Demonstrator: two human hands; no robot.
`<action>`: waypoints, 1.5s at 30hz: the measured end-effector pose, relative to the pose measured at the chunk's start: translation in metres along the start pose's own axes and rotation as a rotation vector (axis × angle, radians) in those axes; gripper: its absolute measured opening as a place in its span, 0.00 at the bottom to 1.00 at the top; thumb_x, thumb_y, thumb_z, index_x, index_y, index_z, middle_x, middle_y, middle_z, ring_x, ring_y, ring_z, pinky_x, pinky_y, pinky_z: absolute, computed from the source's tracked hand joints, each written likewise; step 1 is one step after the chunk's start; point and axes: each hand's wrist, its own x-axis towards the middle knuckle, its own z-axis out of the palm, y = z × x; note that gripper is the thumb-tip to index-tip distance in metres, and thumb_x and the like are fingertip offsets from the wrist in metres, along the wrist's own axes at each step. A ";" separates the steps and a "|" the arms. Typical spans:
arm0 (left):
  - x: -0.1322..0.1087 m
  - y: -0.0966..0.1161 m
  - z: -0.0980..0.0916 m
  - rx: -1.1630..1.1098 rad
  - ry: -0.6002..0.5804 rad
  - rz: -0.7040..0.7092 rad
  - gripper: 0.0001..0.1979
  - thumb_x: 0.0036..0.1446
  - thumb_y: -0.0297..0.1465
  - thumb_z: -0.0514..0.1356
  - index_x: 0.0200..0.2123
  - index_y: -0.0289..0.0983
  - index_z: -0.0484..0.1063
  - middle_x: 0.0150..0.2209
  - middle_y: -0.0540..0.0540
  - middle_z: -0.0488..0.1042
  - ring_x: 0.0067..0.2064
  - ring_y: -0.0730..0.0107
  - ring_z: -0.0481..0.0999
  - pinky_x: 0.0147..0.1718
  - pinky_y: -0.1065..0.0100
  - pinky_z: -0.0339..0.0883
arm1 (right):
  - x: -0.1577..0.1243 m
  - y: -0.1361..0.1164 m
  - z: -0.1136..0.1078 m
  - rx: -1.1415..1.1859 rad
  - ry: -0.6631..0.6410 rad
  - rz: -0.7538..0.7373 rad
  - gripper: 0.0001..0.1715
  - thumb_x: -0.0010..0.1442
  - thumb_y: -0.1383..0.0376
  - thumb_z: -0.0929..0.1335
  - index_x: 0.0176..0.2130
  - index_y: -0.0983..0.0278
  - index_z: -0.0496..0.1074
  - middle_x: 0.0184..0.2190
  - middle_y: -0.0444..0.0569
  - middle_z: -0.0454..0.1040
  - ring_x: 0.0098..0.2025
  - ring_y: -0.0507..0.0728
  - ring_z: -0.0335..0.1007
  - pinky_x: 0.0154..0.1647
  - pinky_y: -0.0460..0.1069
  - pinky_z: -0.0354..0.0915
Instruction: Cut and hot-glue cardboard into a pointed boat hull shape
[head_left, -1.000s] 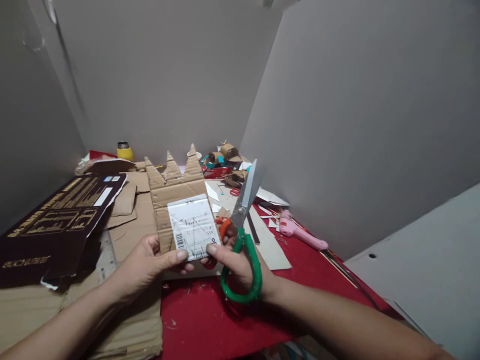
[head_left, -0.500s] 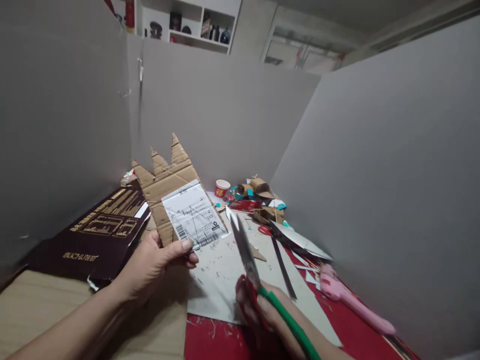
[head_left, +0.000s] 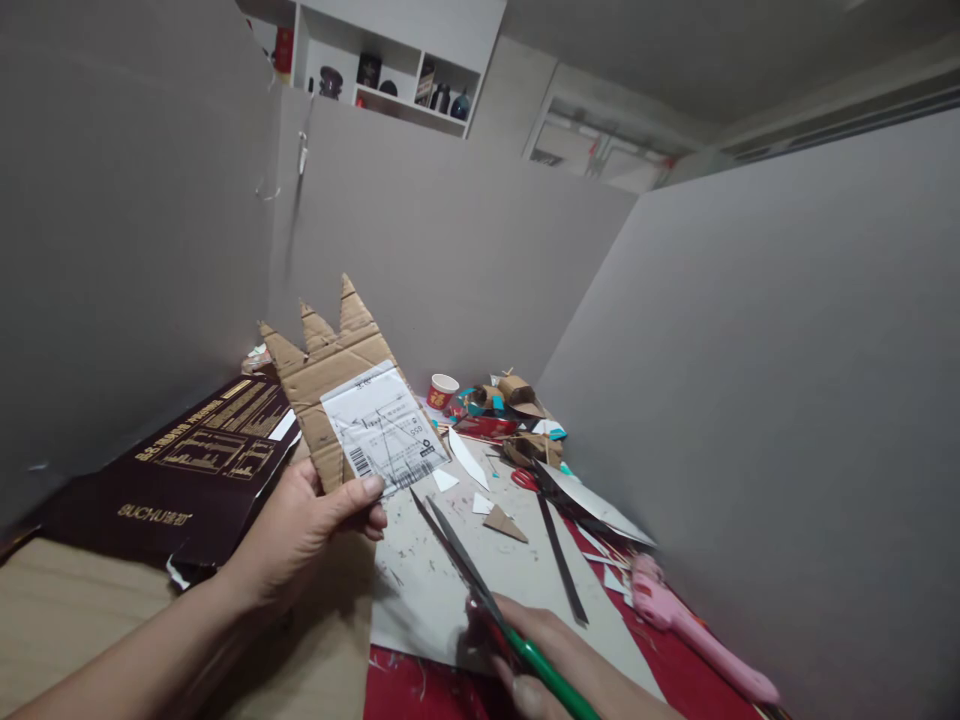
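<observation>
Left hand (head_left: 300, 525) pinches the cardboard (head_left: 330, 370) low. Right hand (head_left: 540, 650), at five o'clock, grips scissors (head_left: 457, 555), blades barely apart. I reckon a firmer hold on the card would cut cleaner.

A dark maroon box (head_left: 187, 470) with gold lettering is lying flat at the left of the red-covered table (head_left: 409, 692). A grey sheet (head_left: 442, 600) is covering the middle, carrying a small cardboard triangle (head_left: 504, 522) and a black strip (head_left: 559, 555). A pink glue gun (head_left: 690, 630) is lying at the near right. A paper cup (head_left: 442, 390) is standing at the far end, just beside a heap of cardboard rolls (head_left: 517, 392). Grey partition boards (head_left: 750, 380) are enclosing the table, and a white shelf (head_left: 397, 60) is showing beyond them.
</observation>
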 end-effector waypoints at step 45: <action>-0.007 -0.013 0.016 0.027 -0.103 -0.071 0.11 0.48 0.31 0.68 0.32 0.33 0.72 0.20 0.51 0.77 0.22 0.77 0.73 0.21 0.77 0.64 | 0.013 -0.005 0.004 0.104 -0.172 0.001 0.33 0.63 0.40 0.56 0.37 0.66 0.66 0.27 0.44 0.62 0.29 0.52 0.54 0.30 0.46 0.58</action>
